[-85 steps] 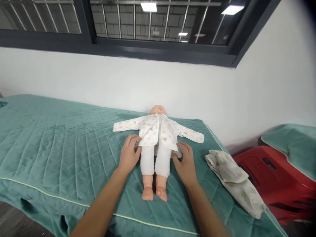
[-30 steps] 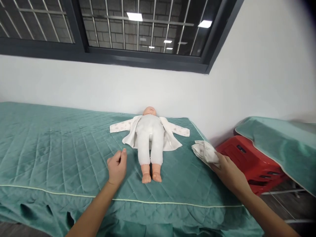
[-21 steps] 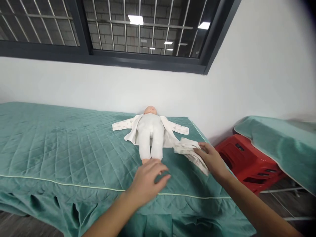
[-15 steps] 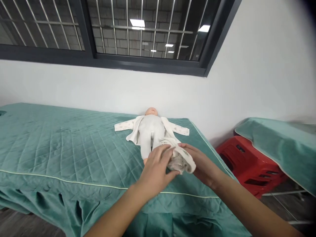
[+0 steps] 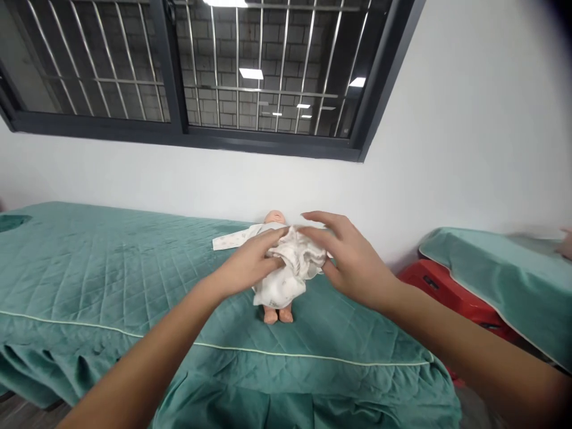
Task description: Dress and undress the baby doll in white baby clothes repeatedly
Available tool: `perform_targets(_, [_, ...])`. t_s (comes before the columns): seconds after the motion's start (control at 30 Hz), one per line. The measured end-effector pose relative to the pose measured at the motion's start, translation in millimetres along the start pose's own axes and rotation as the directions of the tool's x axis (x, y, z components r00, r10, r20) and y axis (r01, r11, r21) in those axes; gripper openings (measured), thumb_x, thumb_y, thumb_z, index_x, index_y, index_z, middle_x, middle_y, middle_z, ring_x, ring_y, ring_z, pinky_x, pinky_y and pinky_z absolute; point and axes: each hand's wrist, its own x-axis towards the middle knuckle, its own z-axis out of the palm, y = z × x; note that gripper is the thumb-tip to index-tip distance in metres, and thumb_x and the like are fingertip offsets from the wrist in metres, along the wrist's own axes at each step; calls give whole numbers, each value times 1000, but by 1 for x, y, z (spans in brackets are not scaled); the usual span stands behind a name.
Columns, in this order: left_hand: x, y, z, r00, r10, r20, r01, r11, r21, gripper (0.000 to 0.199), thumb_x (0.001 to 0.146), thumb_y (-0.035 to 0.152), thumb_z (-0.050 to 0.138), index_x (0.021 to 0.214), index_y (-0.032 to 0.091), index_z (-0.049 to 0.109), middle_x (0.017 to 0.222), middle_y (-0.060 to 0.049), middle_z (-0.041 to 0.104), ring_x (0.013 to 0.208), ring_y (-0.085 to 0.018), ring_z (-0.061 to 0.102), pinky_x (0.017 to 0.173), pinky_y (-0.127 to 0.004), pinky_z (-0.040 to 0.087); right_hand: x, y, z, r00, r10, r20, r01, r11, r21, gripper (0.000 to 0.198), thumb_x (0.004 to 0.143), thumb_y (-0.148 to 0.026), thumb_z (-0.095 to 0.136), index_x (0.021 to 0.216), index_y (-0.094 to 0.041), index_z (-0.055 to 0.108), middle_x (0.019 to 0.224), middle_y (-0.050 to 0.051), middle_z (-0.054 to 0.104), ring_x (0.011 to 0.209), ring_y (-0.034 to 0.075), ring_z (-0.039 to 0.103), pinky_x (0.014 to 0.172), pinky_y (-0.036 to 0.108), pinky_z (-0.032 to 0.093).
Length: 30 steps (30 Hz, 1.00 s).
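A bunched white baby garment [image 5: 290, 259], with ribbed folds and a faint print, is held up in front of a baby doll [image 5: 270, 314]. My left hand [image 5: 252, 262] grips its left side, the fingertips partly behind or in the folds. At its right side, my right hand [image 5: 346, 256] has thumb and a finger against the cloth, while another finger stretches out above. The doll lies on its back on the green quilted bed, head toward the wall. A patterned white sleeve [image 5: 227, 241] spreads out to its left. The garment and my hands hide most of its body.
The green quilted bed cover [image 5: 111, 268] runs along the white wall, under a barred window [image 5: 268, 77]. To the right, a red plastic object [image 5: 440, 292] stands beneath another green-covered surface [image 5: 504, 268]. Part of another person's hand [image 5: 566, 243] shows at the right edge.
The garment has moved left and up, over the doll's middle, and is now gathered into a bunch. My hands have spread to either side of it. The view has tilted up a little.
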Motion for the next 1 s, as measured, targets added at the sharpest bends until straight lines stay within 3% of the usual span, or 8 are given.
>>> perform_targets(0.1, [4, 19, -23, 1000, 3, -21, -3, 1000, 9, 57, 86, 13, 51, 141, 29, 50, 143, -3, 54, 129, -25, 52, 108, -42, 43, 13, -8, -9, 988, -111, 111, 132, 968, -213, 32, 84, -14, 53, 109, -27, 67, 134, 6, 57, 124, 32, 49, 102, 57, 40])
perform_targets(0.23, [1, 33, -51, 982, 59, -180, -62, 998, -9, 36, 85, 14, 52, 115, 24, 71, 125, -4, 66, 119, -23, 59, 106, -41, 44, 29, -4, -23, 985, -95, 147, 114, 985, -130, 22, 89, -21, 53, 102, -26, 70, 123, 5, 62, 113, 27, 55, 95, 46, 47])
perform_targets(0.33, [-4, 39, -70, 955, 7, -298, -53, 988, -148, 21, 83, 17, 59, 97, 20, 75, 109, -6, 72, 108, -25, 64, 99, -43, 48, 40, -3, -40, 977, -62, 203, 64, 998, 0, 23, 90, -30, 54, 102, -29, 73, 118, 4, 63, 109, 24, 57, 96, 43, 47])
perform_targets(0.57, [-12, 38, -93, 975, -3, -221, -69, 945, -318, 7, 77, 20, 70, 83, 17, 70, 98, -8, 72, 108, -26, 64, 94, -40, 48, 51, -25, -69, 914, 133, 384, -217, 959, 184, 24, 86, -43, 62, 103, -31, 73, 124, 3, 60, 109, 24, 59, 98, 42, 47])
perform_targets(0.7, [-14, 37, -85, 976, -64, -209, -9, 945, -328, 20, 79, 24, 69, 98, 18, 67, 99, -8, 71, 98, -23, 66, 88, -37, 50, 49, -25, -51, 916, 125, 380, -249, 921, 299, 19, 86, -38, 62, 98, -30, 74, 118, 3, 62, 108, 22, 59, 99, 39, 46])
perform_targets(0.8, [-14, 38, -61, 993, -102, -56, 85, 963, -255, 37, 79, 36, 71, 112, 20, 63, 110, -8, 68, 99, -22, 64, 86, -35, 50, 50, -22, -28, 923, 110, 368, -253, 894, 370, 18, 84, -28, 61, 97, -27, 74, 114, 3, 62, 106, 21, 60, 96, 36, 46])
perform_targets(0.9, [-15, 29, -33, 985, -148, 93, 163, 969, -184, 36, 78, 43, 70, 104, 19, 65, 106, -6, 67, 96, -23, 62, 81, -33, 49, 51, -18, -12, 931, 105, 350, -259, 865, 430, 18, 83, -23, 61, 96, -25, 74, 111, 4, 61, 102, 20, 60, 92, 34, 48])
perform_targets(1.0, [-16, 9, -20, 971, -206, 119, 228, 948, -221, 33, 81, 48, 65, 88, 16, 65, 90, -4, 65, 85, -21, 60, 73, -29, 46, 45, -7, -3, 928, 80, 364, -254, 850, 461, 15, 85, -29, 62, 93, -24, 74, 110, 4, 60, 101, 19, 60, 89, 34, 48])
